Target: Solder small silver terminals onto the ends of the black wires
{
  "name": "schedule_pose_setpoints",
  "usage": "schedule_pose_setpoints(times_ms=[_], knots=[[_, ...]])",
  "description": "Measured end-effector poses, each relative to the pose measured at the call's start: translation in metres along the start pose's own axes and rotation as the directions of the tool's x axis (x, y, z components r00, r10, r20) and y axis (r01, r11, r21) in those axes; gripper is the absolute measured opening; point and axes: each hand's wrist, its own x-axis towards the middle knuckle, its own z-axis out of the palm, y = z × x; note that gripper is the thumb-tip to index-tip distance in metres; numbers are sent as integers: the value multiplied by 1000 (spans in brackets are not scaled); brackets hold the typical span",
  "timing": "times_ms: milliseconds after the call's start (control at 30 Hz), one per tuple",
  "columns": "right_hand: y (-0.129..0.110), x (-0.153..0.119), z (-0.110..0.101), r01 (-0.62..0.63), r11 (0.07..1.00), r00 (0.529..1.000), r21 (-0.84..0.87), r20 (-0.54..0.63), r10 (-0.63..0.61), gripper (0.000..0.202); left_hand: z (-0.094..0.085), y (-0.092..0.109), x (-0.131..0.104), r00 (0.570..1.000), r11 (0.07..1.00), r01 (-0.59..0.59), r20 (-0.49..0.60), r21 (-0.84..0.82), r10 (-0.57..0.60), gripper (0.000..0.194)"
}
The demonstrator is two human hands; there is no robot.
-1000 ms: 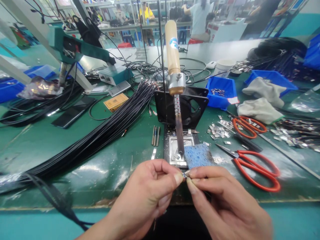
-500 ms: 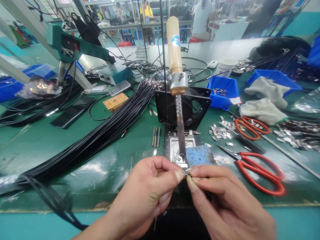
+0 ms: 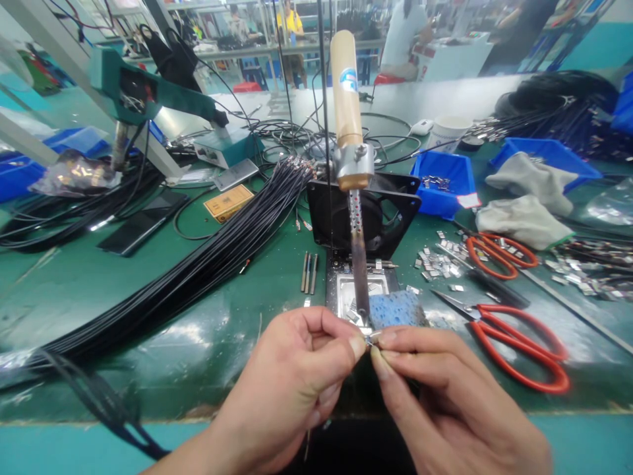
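Observation:
My left hand (image 3: pixel 306 369) and my right hand (image 3: pixel 440 389) meet at the fingertips near the table's front edge. Both pinch a small metal piece (image 3: pixel 368 340), mostly covered by the fingers; its exact shape is too small to tell. Right above it ends the dark tip of a soldering iron (image 3: pixel 361 270), clamped upright with its tan handle at the top. Behind my fingers are a metal tray (image 3: pixel 341 293) and a blue sponge (image 3: pixel 397 310). A black fan (image 3: pixel 341 221) stands behind the iron.
A long bundle of black cables (image 3: pixel 173 287) crosses the left side. On the right lie red-handled scissors (image 3: pixel 524 343), a second pair (image 3: pixel 499 254), loose metal connectors (image 3: pixel 438 264), a blue bin (image 3: pixel 442 165) and gloves (image 3: pixel 524 221). A phone (image 3: pixel 143 223) lies left; people sit far behind.
Both hands keep nearly the same pose and pinch. The view has shifted very slightly, so the iron and the scissors appear a little further right.

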Motion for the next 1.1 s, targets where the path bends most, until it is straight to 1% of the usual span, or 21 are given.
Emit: schedule_pose_setpoints(times_ms=[467,833,933,1100], knots=[[0,2,5,-1,1000,1000,3,-31,1,21,0,2,3,1000,1000,-11,0,-17,11,27],[0,5,5,25,1000,999,-16,-26,-26,21,-1,4,3,1000,1000,-19,-18,13,19,25],[0,6,6,23,1000,999,-7,-32,-23,21,0,4,4,1000,999,-22,-8,26,22,25],[1,9,6,61,998,998,-3,-25,-61,22,1,6,4,999,999,-30,-12,29,30,23]])
